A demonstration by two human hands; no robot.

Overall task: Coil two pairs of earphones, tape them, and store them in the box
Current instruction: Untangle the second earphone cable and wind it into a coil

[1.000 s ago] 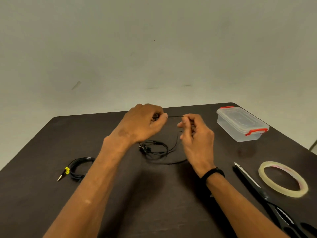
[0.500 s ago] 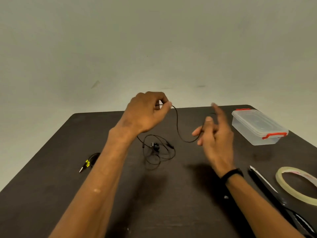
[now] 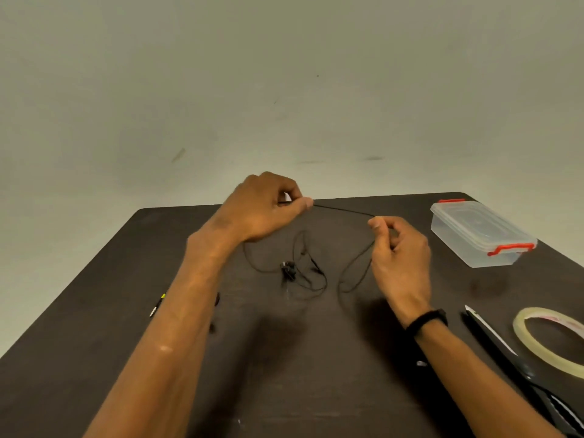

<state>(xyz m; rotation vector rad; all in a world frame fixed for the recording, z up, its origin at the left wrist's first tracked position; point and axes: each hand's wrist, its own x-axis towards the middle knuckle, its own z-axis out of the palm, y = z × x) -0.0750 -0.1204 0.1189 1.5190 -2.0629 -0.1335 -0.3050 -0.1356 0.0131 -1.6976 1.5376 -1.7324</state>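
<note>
A black earphone cable (image 3: 343, 210) is stretched taut between my two hands above the dark table (image 3: 94, 311). My left hand (image 3: 265, 210) pinches one end between thumb and fingers. My right hand (image 3: 398, 248) pinches the cable farther right, its fingers curled. The rest of the cable lies in loose loops with the earbuds (image 3: 288, 269) on the table between my hands. A second earphone set lies under my left forearm; only its yellow-marked plug (image 3: 157, 305) shows. The clear box (image 3: 480, 235) with red clasps stands closed at the right.
A roll of clear tape (image 3: 550, 339) lies at the right edge. Black scissors (image 3: 505, 352) lie beside it, tips pointing away from me. A pale wall rises behind the table's far edge.
My right hand, open half a second ago, has closed on the cable and pulled it taut to the right. The slack loop between my hands is gone.
</note>
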